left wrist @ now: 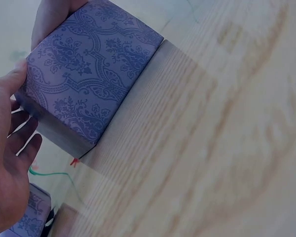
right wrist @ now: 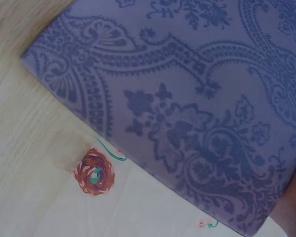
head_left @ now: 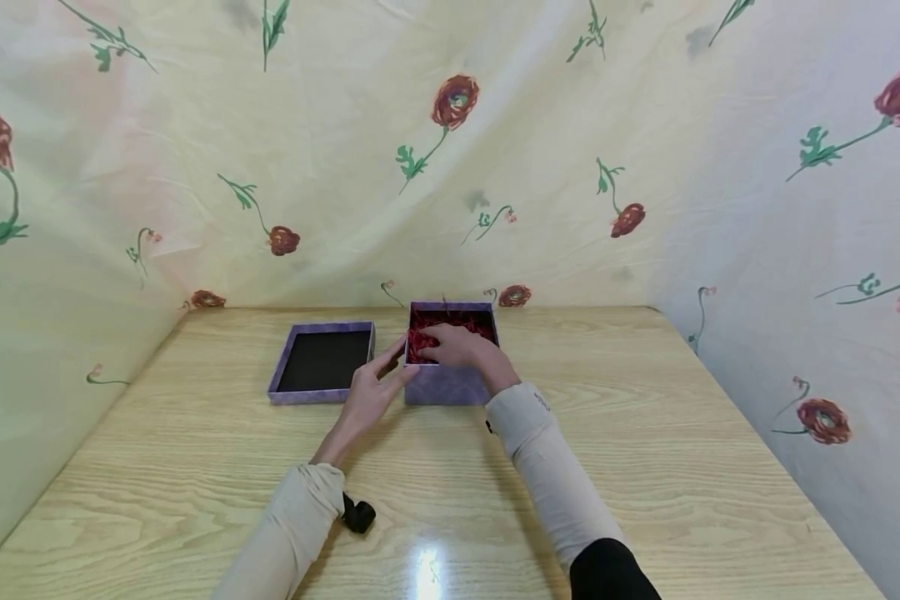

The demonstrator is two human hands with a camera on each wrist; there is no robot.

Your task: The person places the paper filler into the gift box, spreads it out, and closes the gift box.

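Note:
A purple patterned box [head_left: 450,387] stands at the back of the table, its top uncovered and red shredded paper [head_left: 424,340] inside. My left hand [head_left: 367,398] touches its near left corner, thumb by the front edge and fingers loosely extended along the left side. The left wrist view shows this hand [left wrist: 7,148] beside the box [left wrist: 93,69]. Over the box's mouth, my right hand [head_left: 459,345] rests in the red shreds, thumb and fingers spread apart; some fingertips are hidden. The box wall [right wrist: 197,113] fills much of the right wrist view.
Left of the box lies its purple lid [head_left: 272,388], black inside facing up. A flowered cloth [head_left: 330,167] hangs behind and at both sides of the wooden table [head_left: 645,467]. A black strap piece [head_left: 358,514] sits at my left sleeve.

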